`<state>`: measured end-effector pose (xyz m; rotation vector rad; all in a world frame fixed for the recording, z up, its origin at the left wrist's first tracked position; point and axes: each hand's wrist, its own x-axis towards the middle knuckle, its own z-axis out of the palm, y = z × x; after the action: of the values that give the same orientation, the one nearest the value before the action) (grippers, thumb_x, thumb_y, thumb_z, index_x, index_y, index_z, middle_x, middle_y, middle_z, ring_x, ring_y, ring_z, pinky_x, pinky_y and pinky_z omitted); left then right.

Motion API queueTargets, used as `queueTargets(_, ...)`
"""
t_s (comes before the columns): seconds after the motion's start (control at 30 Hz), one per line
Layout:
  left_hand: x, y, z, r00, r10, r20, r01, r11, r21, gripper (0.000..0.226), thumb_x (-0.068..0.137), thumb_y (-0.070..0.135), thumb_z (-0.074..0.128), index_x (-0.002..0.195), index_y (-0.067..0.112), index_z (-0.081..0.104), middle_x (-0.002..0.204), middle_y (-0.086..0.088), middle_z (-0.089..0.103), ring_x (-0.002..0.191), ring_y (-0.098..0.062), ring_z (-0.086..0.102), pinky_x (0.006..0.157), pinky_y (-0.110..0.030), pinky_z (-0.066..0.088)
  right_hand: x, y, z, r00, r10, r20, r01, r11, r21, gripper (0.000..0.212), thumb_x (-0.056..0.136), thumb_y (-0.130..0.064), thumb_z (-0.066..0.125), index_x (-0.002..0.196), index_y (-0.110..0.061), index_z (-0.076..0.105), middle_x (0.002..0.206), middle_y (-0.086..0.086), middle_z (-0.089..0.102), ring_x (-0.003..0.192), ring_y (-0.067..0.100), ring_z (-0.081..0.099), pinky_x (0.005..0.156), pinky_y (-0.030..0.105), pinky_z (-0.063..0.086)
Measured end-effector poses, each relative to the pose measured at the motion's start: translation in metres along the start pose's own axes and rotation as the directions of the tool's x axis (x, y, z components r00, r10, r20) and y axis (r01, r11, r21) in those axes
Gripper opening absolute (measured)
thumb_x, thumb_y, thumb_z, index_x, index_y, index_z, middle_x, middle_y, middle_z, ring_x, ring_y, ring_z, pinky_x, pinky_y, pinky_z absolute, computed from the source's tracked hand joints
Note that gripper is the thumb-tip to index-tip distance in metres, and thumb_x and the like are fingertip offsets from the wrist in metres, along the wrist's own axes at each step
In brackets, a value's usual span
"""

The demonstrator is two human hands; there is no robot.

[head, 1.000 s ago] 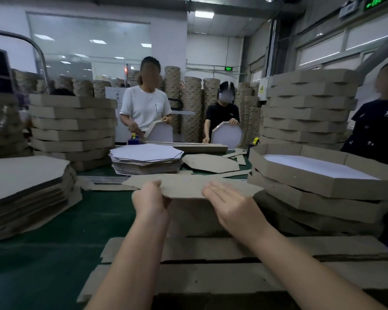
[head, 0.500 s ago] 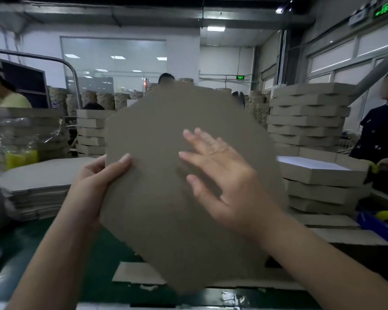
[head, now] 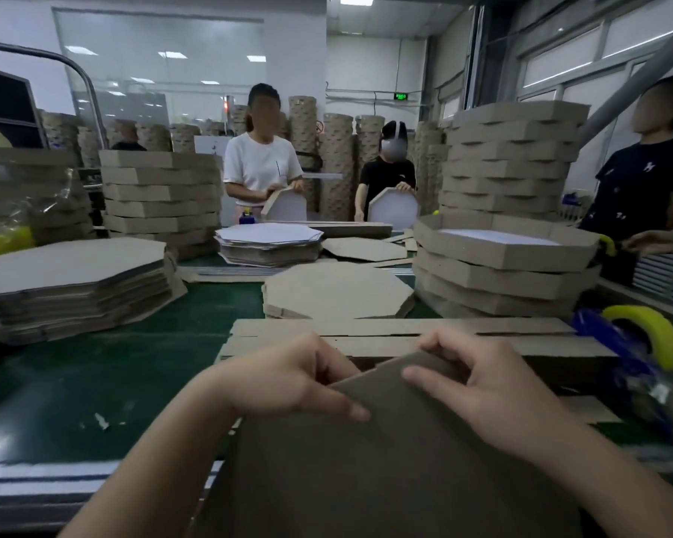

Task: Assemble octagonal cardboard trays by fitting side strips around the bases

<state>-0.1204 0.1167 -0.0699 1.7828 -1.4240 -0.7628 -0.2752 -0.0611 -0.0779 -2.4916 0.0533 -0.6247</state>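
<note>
Change: grey-brown octagonal cardboard base [head: 366, 460] dropped from eye level to near edge
Grip: left hand [head: 288, 378], right hand [head: 482, 386] pinched its far rim
Meaning: wrapping brown cardboard side strips [head: 405, 332] likely next

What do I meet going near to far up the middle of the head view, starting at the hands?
Left hand and right hand gripping an octagonal base → flat side strips → low brown base stack → white-faced base stack → person in white shirt.
</note>
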Motion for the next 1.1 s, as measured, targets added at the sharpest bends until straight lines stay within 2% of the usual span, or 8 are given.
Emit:
queueTargets(0.27, 0.040, -0.045, 0.010, 0.992, -0.078, -0.103, 0.094, 0.983, 0.159, 0.007, 0.086, 0.028, 0.070, 0.093, 0.030, 0.073, 0.089, 0.011, 0.073, 0.084, -0.005, 0.068, 0.076, -0.023, 0.056, -0.025, 0.088, 0.025, 0.931, 0.364, -0.015, -0.351, 0.907, 0.233, 0.023, 0.076, -0.049, 0.059, 0.092, -0.033, 0.060, 0.089, -0.019, 0.066, 0.081, 0.000, 0.065, 0.067, 0.024, 0.058)
queueTargets(0.4, 0.055, -0.054, 0.017, 0.981, -0.011, -0.196, 0.033, 0.994, 0.106, 0.007, 0.083, 0.026, 0.074, 0.090, 0.024, 0.073, 0.088, 0.008, 0.073, 0.083, -0.009, 0.068, 0.079, -0.033, 0.056, -0.018, 0.096, 0.027, 0.984, 0.160, -0.079, -0.167, 0.982, -0.094, 0.026, 0.085, -0.050, 0.061, 0.109, -0.053, 0.051, 0.104, -0.032, 0.053, 0.104, -0.011, 0.049, 0.078, 0.013, 0.045)
queueTargets(0.5, 0.062, -0.057, 0.022, 0.978, 0.029, -0.205, -0.004, 0.993, 0.119, 0.005, 0.084, 0.032, 0.071, 0.089, 0.030, 0.073, 0.087, 0.010, 0.072, 0.082, -0.006, 0.067, 0.075, -0.028, 0.056, -0.007, 0.088, 0.034, 0.998, -0.062, -0.011, 0.056, 0.954, -0.294, 0.025, 0.091, -0.046, 0.055, 0.114, -0.040, 0.061, 0.103, -0.028, 0.053, 0.102, -0.009, 0.044, 0.085, 0.016, 0.036)
queueTargets(0.67, 0.058, -0.082, 0.004, 0.891, 0.093, -0.445, 0.037, 0.960, 0.276, 0.043, 0.082, 0.068, 0.048, 0.097, 0.036, 0.072, 0.099, 0.014, 0.068, 0.096, -0.004, 0.061, 0.085, -0.032, 0.053, 0.000, 0.088, 0.042, 1.000, -0.025, -0.003, 0.023, 0.974, -0.225, 0.018, 0.090, -0.043, 0.057, 0.106, -0.038, 0.064, 0.089, -0.039, 0.048, 0.102, -0.014, 0.044, 0.080, 0.010, 0.033)
queueTargets(0.73, 0.057, -0.099, -0.011, 0.844, 0.122, -0.523, 0.262, 0.756, 0.600, 0.059, 0.081, 0.070, 0.036, 0.120, 0.034, 0.062, 0.124, 0.017, 0.055, 0.119, -0.005, 0.045, 0.103, -0.032, 0.040, -0.001, 0.087, 0.042, 1.000, -0.016, -0.012, 0.013, 0.974, -0.224, 0.016, 0.090, -0.042, 0.059, 0.105, -0.037, 0.065, 0.089, -0.038, 0.048, 0.098, -0.016, 0.045, 0.079, 0.009, 0.033)
queueTargets(0.83, 0.060, -0.119, -0.025, 0.860, -0.014, -0.511, 0.430, 0.560, 0.708, 0.059, 0.089, 0.062, 0.037, 0.136, 0.028, 0.051, 0.136, 0.011, 0.044, 0.126, -0.012, 0.034, 0.106, -0.034, 0.033, -0.002, 0.087, 0.041, 1.000, 0.004, 0.000, -0.004, 0.974, -0.227, 0.016, 0.091, -0.042, 0.058, 0.105, -0.038, 0.063, 0.090, -0.037, 0.050, 0.098, -0.012, 0.046, 0.079, 0.009, 0.032)
queueTargets(1.0, 0.065, -0.120, -0.042, 0.862, 0.040, -0.505, 0.401, 0.554, 0.729, 0.044, 0.085, 0.059, 0.055, 0.121, 0.034, 0.061, 0.123, 0.012, 0.055, 0.113, -0.012, 0.044, 0.086, -0.027, 0.037, -0.002, 0.086, 0.040, 1.000, 0.019, 0.006, -0.017, 0.977, -0.211, 0.016, 0.091, -0.045, 0.056, 0.106, -0.041, 0.061, 0.092, -0.035, 0.052, 0.104, -0.012, 0.042, 0.077, 0.006, 0.031)
queueTargets(1.1, 0.063, -0.117, -0.049, 0.855, 0.025, -0.518, 0.378, 0.653, 0.656, 0.046, 0.075, 0.058, 0.068, 0.115, 0.036, 0.065, 0.118, 0.015, 0.060, 0.116, -0.011, 0.048, 0.093, -0.033, 0.043, 0.000, 0.088, 0.038, 0.998, 0.052, 0.031, -0.046, 0.987, -0.156, 0.020, 0.091, -0.049, 0.053, 0.107, -0.041, 0.062, 0.098, -0.032, 0.057, 0.100, -0.008, 0.047, 0.082, 0.013, 0.038)
